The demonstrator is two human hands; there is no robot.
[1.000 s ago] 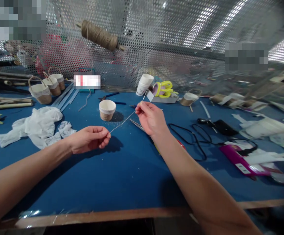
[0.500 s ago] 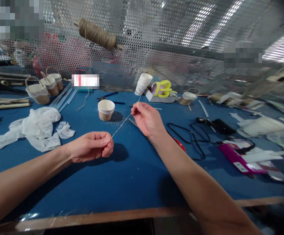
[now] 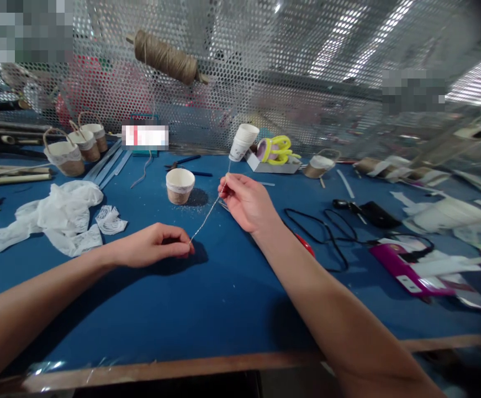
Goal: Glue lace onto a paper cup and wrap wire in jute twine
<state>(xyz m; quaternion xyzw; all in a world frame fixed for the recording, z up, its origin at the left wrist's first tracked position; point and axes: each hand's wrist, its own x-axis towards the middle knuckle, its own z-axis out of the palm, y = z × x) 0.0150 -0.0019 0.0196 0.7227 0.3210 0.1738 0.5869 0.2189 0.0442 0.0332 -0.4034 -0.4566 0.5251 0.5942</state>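
Note:
A thin, pale twisted wire (image 3: pixel 205 219) stretches slantwise between my two hands above the blue tabletop. Its lower end is pinched in the fingertips of my left hand (image 3: pixel 161 246), which is held low with the palm down. Farther up, my right hand (image 3: pixel 246 200) pinches the wire between thumb and index finger, and a short end sticks up past them. Behind the wire stands a small paper cup (image 3: pixel 180 188) wrapped in burlap with a white lace rim. Scissors with a red handle (image 3: pixel 305 245) lie partly hidden under my right forearm.
White lace (image 3: pixel 64 215) lies heaped at left, near small handled baskets (image 3: pixel 67 160). Pliers (image 3: pixel 186 162), stacked paper cups (image 3: pixel 244 142) and a box with yellow-handled scissors (image 3: pixel 274 160) stand behind. A purple power strip (image 3: pixel 406 271) and black cable (image 3: pixel 335 243) are at right.
My left hand has lowered slightly and rolled palm down, still pinching the wire. My right fingers have shifted a little on it, and the upper end has turned more upright.

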